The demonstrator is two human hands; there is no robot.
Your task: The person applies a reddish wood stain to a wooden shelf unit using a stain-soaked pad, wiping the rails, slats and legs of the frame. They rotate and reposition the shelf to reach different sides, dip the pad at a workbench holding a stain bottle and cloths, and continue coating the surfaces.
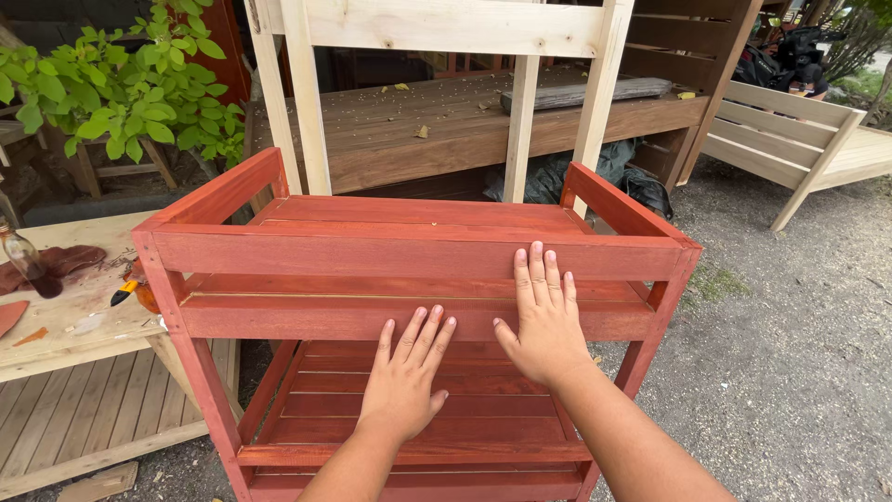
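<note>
A red-stained wooden slatted rack with raised side rails stands in front of me on gravel. My left hand lies flat, fingers spread, with its fingertips on the rack's lower front rail. My right hand rests flat against the front rails, its fingertips reaching the upper rail. Neither hand holds anything. The rack's lower shelf slats show beneath my forearms.
An unpainted wooden frame stands right behind the rack, before a brown wooden bench top. A light work table at left carries a small bottle, a cloth and small tools. A leafy bush, pale bench.
</note>
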